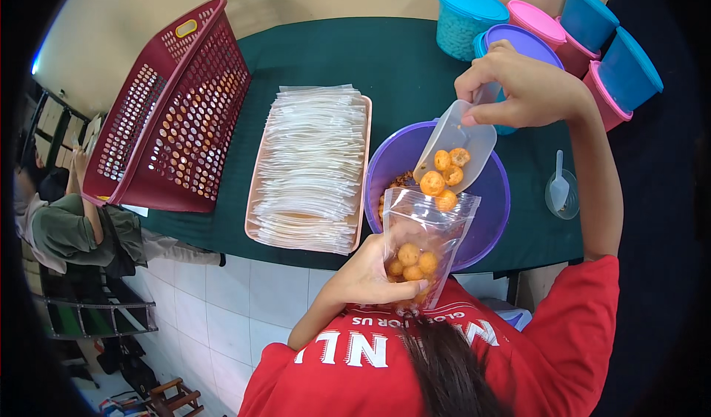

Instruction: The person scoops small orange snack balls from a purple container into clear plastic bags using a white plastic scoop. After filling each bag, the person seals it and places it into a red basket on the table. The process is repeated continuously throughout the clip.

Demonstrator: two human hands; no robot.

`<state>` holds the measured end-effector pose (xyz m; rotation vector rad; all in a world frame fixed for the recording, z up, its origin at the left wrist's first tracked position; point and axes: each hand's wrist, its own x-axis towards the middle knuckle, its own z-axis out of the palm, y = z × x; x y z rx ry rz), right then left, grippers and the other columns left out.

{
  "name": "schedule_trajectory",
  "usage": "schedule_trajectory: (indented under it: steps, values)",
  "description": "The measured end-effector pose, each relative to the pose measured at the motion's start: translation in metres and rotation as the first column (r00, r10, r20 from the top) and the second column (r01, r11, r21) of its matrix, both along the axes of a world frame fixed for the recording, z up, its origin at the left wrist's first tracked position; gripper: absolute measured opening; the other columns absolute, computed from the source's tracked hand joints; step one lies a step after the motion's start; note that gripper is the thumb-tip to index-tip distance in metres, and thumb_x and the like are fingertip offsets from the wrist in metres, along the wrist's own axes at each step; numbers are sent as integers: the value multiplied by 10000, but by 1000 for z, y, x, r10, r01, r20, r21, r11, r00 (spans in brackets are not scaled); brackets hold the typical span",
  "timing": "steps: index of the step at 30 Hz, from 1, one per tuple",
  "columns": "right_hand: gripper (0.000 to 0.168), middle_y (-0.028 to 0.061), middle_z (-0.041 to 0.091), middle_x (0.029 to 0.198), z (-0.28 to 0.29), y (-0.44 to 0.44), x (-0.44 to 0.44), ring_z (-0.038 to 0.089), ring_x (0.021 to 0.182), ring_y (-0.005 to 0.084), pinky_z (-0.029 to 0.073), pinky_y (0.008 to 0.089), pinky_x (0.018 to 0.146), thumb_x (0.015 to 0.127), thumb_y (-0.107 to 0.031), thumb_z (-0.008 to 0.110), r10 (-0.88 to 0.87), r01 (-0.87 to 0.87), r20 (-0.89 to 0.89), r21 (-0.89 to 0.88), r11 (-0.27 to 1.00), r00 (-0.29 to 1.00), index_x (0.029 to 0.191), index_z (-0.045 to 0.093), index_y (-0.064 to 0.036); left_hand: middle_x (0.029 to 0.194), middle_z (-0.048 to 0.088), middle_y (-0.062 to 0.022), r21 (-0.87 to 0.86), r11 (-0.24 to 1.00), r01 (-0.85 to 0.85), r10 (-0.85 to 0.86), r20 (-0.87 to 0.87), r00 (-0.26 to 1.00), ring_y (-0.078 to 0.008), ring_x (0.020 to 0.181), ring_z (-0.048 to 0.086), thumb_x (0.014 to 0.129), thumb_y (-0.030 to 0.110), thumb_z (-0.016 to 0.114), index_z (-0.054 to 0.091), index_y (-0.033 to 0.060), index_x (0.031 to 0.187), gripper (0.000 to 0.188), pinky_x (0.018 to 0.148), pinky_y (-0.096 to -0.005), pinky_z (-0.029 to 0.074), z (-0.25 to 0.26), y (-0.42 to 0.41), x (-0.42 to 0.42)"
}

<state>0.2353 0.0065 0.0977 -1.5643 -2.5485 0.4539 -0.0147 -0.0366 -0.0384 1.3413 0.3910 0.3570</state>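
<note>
My left hand (375, 278) grips a clear plastic zip pouch (430, 222) that has round orange snack balls (411, 255) in its lower part. Above the pouch, my right hand (514, 92) holds a translucent plastic scoop (479, 142), tilted down towards the pouch mouth. Several more snack balls (442, 160) lie at the scoop's lower end, the lowest one at the pouch's opening. Behind both stands a purple round tub (502, 217); brown bits and some orange pieces show at its left inside.
A pink tray (366, 139) of stacked clear pouches (314, 167) lies left of the tub, beside a maroon perforated basket (189, 117). Lidded tubs (466, 22) stand at the back right. A small bowl (571, 206) with a little scoop (559, 186) sits right. Another person (72, 228) is at far left.
</note>
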Motion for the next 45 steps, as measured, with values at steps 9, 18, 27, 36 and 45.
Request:
schedule_trajectory:
  steps: [9, 18, 27, 36, 45]
  values:
    - [114, 76, 575, 636, 1, -5, 7, 563, 683, 226, 296, 369, 815, 698, -180, 551, 28, -26, -13, 81, 996, 1000, 667, 565, -72, 974, 521, -91, 67, 998, 9, -8, -5, 1000, -131, 925, 491, 671, 80, 654, 457, 10, 1025, 411, 835, -277, 383, 8, 1, 3]
    - [111, 79, 554, 562, 22, -8, 1, 533, 616, 235, 299, 350, 790, 659, -141, 542, 16, -28, 158, 69, 997, 987, 609, 551, -43, 1053, 492, -122, 82, 996, 39, -43, 50, 998, -173, 1033, 455, 748, 135, 646, 317, -37, 1194, 580, 916, -300, 330, 15, 17, 18]
    - [128, 63, 574, 599, 22, -7, 20, 540, 620, 214, 286, 334, 772, 692, -188, 564, -101, 102, 105, -6, 995, 989, 656, 584, -67, 1108, 469, -143, -6, 1000, -14, 14, 43, 999, -189, 1058, 443, 817, 163, 577, 307, -51, 1208, 521, 927, -316, 325, 10, 25, 20]
    - [199, 83, 558, 621, -24, -10, 59, 527, 574, 156, 397, 257, 515, 761, -215, 610, -204, 182, -383, -93, 979, 901, 707, 585, -24, 1131, 466, -130, 141, 938, -317, 304, 107, 947, -174, 1065, 441, 899, 257, 414, 362, -6, 1200, 403, 917, -301, 339, -2, 22, -6]
    - [190, 48, 616, 803, -172, -61, -9, 567, 831, 182, 313, 352, 832, 719, -234, 589, 190, -178, 449, -69, 982, 873, 803, 627, -68, 1042, 518, -101, 172, 799, -577, 539, 223, 813, -150, 974, 489, 895, 307, 411, 453, -4, 1111, 381, 848, -277, 378, 39, -1, -2]
